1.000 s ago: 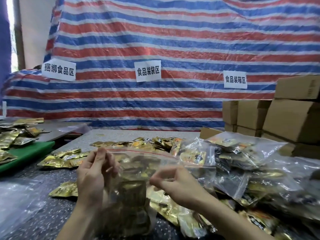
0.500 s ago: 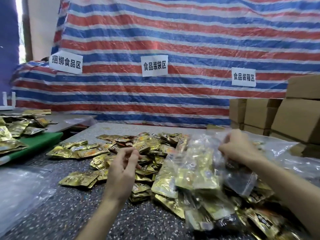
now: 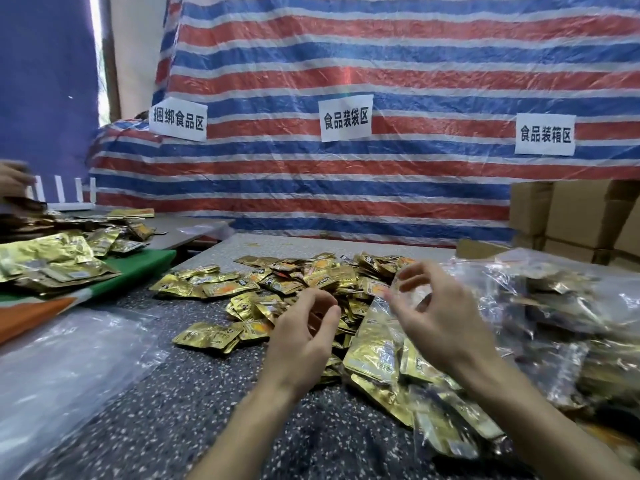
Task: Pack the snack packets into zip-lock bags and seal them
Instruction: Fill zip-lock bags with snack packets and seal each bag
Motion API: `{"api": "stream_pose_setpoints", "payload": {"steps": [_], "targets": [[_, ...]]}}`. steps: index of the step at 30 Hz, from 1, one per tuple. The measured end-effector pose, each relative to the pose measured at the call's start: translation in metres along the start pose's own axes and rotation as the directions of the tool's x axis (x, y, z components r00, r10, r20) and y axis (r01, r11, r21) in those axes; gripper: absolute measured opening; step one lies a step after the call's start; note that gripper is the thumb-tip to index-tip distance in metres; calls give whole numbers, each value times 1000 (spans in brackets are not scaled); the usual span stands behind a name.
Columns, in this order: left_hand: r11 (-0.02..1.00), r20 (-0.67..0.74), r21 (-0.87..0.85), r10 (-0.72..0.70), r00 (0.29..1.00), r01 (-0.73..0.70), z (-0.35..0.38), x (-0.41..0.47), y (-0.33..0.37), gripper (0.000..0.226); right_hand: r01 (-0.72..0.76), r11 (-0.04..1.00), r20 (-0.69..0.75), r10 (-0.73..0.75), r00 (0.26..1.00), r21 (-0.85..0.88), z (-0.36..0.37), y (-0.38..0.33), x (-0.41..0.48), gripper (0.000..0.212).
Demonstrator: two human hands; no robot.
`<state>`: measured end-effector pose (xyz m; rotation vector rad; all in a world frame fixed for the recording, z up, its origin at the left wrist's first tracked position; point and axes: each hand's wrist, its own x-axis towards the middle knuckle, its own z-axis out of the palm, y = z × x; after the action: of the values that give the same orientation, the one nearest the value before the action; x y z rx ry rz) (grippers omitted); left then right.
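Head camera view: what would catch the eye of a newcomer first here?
A red, white and blue striped tarpaulin fills the back wall, carrying three white paper signs. Below it, a heap of shiny gold foil snack packets lies at the centre of the speckled grey table. The left hand and right hand hover above it, with filled clear zip-lock bags piled at the right.

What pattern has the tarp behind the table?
The tarp has red, blue, white stripes, seen in head view.

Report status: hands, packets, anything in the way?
Left hand open, right hand open, above loose packets. Filled bags piled right. Nothing in the way.
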<state>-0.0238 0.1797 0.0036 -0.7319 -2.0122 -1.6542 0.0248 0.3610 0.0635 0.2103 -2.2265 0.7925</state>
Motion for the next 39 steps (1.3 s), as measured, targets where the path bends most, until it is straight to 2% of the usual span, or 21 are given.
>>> {"api": "stream_pose_setpoints", "payload": {"steps": [3, 10, 13, 15, 17, 20, 22, 24, 25, 26, 28, 30, 33, 35, 39], "targets": [[997, 18, 62, 35, 999, -36, 1, -2, -3, 9, -26, 991, 87, 14, 996, 135, 38, 5, -28, 21], [979, 42, 179, 87, 995, -94, 2, -3, -8, 5, -60, 946, 66, 41, 997, 317, 50, 28, -45, 22], [954, -27, 298, 47, 999, -36, -5, 2, -11, 3, -42, 951, 77, 20, 997, 308, 47, 32, -50, 26], [902, -74, 424, -51, 996, 78, -18, 8, -18, 8, -49, 944, 80, 24, 997, 325, 45, 35, -51, 30], [813, -105, 546, -175, 979, 204, -43, 10, -29, 6, -62, 941, 70, 40, 997, 333, 44, 38, -51, 31], [613, -200, 718, -271, 941, 329, -97, 5, -45, 15, -84, 933, 64, 66, 996, 350, 45, 41, -50, 26], [438, -318, 791, -300, 899, 427, -137, -2, -56, 20, -84, 930, 76, 61, 995, 357, 46, 40, -51, 23], [207, -394, 843, -393, 831, 497, -171, -13, -66, 23, -82, 927, 80, 57, 995, 367, 46, 39, -52, 25], [128, -410, 851, -443, 797, 509, -183, -19, -71, 19, -83, 925, 80, 57, 995, 371, 46, 38, -52, 26], [92, -416, 852, -477, 774, 515, -191, -25, -75, 17, -83, 924, 82, 57, 995, 373, 46, 37, -52, 26], [95, -417, 855, -457, 785, 509, -201, -33, -80, 17, -81, 925, 86, 53, 995, 371, 46, 36, -53, 25], [121, -439, 852, -363, 822, 509, -203, -35, -79, 11, -81, 926, 86, 52, 995, 369, 46, 35, -54, 25], [205, -450, 842, -241, 860, 498, -200, -33, -73, 11, -93, 923, 99, 60, 993, 373, 45, 35, -54, 26], [258, -411, 848, -232, 882, 463, -199, -33, -71, 3, -100, 922, 106, 65, 992, 375, 44, 35, -54, 26], [295, -388, 833, -293, 874, 469, -204, -36, -75, 16, -103, 924, 121, 62, 991, 369, 43, 33, -54, 24]]}}
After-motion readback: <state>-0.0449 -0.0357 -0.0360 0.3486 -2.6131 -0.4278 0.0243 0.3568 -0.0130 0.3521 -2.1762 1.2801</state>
